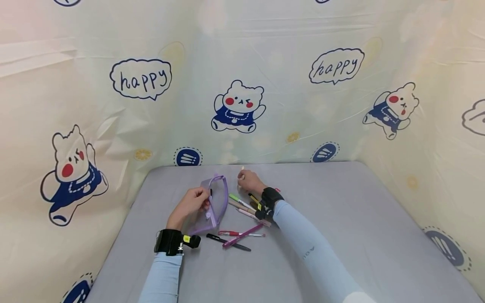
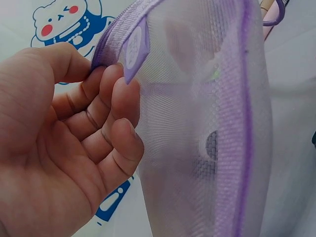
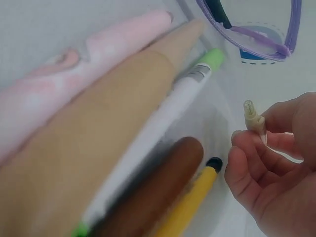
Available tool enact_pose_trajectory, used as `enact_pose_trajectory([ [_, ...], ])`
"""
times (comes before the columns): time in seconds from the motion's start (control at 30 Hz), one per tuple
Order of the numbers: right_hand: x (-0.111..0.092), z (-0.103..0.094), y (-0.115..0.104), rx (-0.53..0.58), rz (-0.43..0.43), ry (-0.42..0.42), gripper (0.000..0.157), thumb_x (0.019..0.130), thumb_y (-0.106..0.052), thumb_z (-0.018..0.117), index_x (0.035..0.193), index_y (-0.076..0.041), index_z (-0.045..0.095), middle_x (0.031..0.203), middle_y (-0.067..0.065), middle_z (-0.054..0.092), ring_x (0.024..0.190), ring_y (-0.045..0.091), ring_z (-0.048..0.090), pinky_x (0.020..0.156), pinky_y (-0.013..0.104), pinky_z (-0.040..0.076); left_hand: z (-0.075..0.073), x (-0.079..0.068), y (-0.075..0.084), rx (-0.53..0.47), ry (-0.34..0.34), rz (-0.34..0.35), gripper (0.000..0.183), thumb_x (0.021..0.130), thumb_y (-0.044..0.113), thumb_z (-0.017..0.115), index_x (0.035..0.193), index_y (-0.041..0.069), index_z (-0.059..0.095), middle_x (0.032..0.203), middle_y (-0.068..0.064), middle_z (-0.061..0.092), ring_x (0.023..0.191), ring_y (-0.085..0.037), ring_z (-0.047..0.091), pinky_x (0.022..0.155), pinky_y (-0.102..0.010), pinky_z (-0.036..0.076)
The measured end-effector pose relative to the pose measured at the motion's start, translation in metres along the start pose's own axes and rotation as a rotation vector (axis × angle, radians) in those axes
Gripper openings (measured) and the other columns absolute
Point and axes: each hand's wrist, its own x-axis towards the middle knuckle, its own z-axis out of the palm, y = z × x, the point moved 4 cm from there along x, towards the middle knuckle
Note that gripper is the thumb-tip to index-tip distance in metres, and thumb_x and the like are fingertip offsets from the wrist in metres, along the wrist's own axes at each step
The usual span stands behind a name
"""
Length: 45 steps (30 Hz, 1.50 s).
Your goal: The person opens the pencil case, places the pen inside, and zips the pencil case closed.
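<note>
My left hand [image 1: 192, 203] pinches the zipped edge of a purple mesh pouch [image 1: 226, 190] between thumb and fingers, and the pouch's mouth gapes. In the left wrist view the mesh wall [image 2: 168, 118] and a purple tag hang beside the fingers. My right hand [image 1: 251, 182], to the right of the pouch, pinches a cream-coloured pen [image 3: 253, 117]; the fingers hide most of it. Below that wrist lie a green-and-white pen [image 3: 163, 103], a yellow pen [image 3: 190, 202], a brown pen [image 3: 158, 187], a tan pen [image 3: 113, 103] and a pink pen [image 3: 113, 42]. Something dark [image 3: 216, 11] shows at the pouch's mouth.
Nearer the front of the grey table [image 1: 341, 210] are a red pen [image 1: 230, 233], a black pen [image 1: 241, 247] and a magenta pen [image 1: 242, 236] crossing them. A cloth backdrop [image 1: 288, 101] with printed bears rises behind the table and along its sides.
</note>
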Motion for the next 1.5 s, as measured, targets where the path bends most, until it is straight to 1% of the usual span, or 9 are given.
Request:
enact_pose_trajectory([
  [0.2,-0.001,-0.002,-0.003,-0.026,-0.027,-0.005,0.031,0.096,-0.015,0.054,0.124,-0.002,0.058,0.09,0.012,0.064,0.06,0.015,0.057,0.054,0.026,0.05,-0.001,0.001,-0.002,-0.006,-0.005,0.001,0.029,0.103,0.024,0.05,0.09,0.0,0.058,0.08,-0.007,0.061,0.07,-0.018,0.058,0.065,-0.03,0.052],
  [0.33,-0.005,-0.002,-0.006,-0.006,-0.04,-0.021,0.031,0.096,-0.017,0.055,0.124,-0.004,0.058,0.094,0.011,0.064,0.062,0.015,0.058,0.055,0.025,0.05,-0.001,0.001,-0.002,-0.021,-0.011,0.003,0.03,0.103,0.024,0.049,0.091,-0.002,0.059,0.081,-0.008,0.062,0.071,-0.018,0.059,0.064,-0.032,0.052],
  [0.43,-0.009,-0.003,-0.01,0.002,-0.06,-0.014,0.03,0.096,-0.018,0.055,0.123,-0.005,0.059,0.094,0.011,0.064,0.062,0.015,0.058,0.055,0.025,0.05,-0.001,0.0,-0.001,-0.022,-0.01,-0.001,0.03,0.103,0.024,0.049,0.092,-0.002,0.059,0.081,-0.008,0.062,0.071,-0.018,0.059,0.064,-0.032,0.052],
  [0.67,-0.019,-0.004,-0.015,-0.008,-0.092,-0.005,0.031,0.095,-0.019,0.056,0.122,-0.005,0.06,0.087,0.01,0.066,0.06,0.016,0.06,0.055,0.026,0.05,0.0,0.001,-0.003,-0.013,-0.001,-0.008,0.029,0.102,0.024,0.05,0.089,-0.001,0.059,0.079,-0.009,0.062,0.069,-0.019,0.059,0.064,-0.03,0.051],
  [0.8,-0.024,-0.003,-0.017,-0.003,-0.1,-0.005,0.034,0.096,-0.02,0.056,0.125,-0.003,0.059,0.089,0.01,0.067,0.061,0.017,0.062,0.056,0.027,0.051,0.0,0.001,-0.003,-0.003,0.003,-0.018,0.028,0.102,0.024,0.05,0.091,0.0,0.06,0.079,-0.008,0.062,0.07,-0.018,0.059,0.064,-0.03,0.051],
  [0.97,-0.033,0.002,-0.02,0.024,-0.119,-0.002,0.036,0.097,-0.021,0.056,0.128,-0.003,0.058,0.09,0.009,0.066,0.063,0.016,0.061,0.056,0.026,0.05,0.0,0.0,0.0,0.007,0.003,-0.024,0.027,0.102,0.023,0.049,0.093,0.0,0.06,0.08,-0.007,0.062,0.07,-0.018,0.059,0.064,-0.03,0.051],
  [1.13,-0.045,0.007,-0.027,0.062,-0.113,0.004,0.032,0.097,-0.021,0.058,0.125,-0.005,0.059,0.088,0.008,0.064,0.065,0.017,0.062,0.056,0.025,0.05,0.0,0.001,0.0,0.005,0.001,-0.023,0.026,0.102,0.022,0.049,0.092,0.0,0.06,0.079,-0.007,0.062,0.068,-0.017,0.059,0.063,-0.03,0.051],
  [1.37,-0.057,0.017,-0.032,0.104,-0.147,-0.018,0.029,0.095,-0.019,0.059,0.12,-0.006,0.06,0.081,0.006,0.062,0.062,0.023,0.064,0.053,0.026,0.051,0.0,0.002,0.0,-0.001,-0.001,-0.025,0.025,0.101,0.021,0.048,0.088,0.003,0.059,0.077,-0.006,0.061,0.067,-0.016,0.058,0.061,-0.029,0.05],
  [1.5,-0.062,0.02,-0.035,0.098,-0.162,-0.01,0.029,0.095,-0.018,0.058,0.121,-0.004,0.06,0.078,0.004,0.062,0.059,0.02,0.062,0.051,0.025,0.049,0.001,0.002,-0.001,0.0,0.001,-0.029,0.024,0.101,0.021,0.049,0.089,0.003,0.059,0.078,-0.006,0.061,0.068,-0.017,0.059,0.062,-0.029,0.05],
])
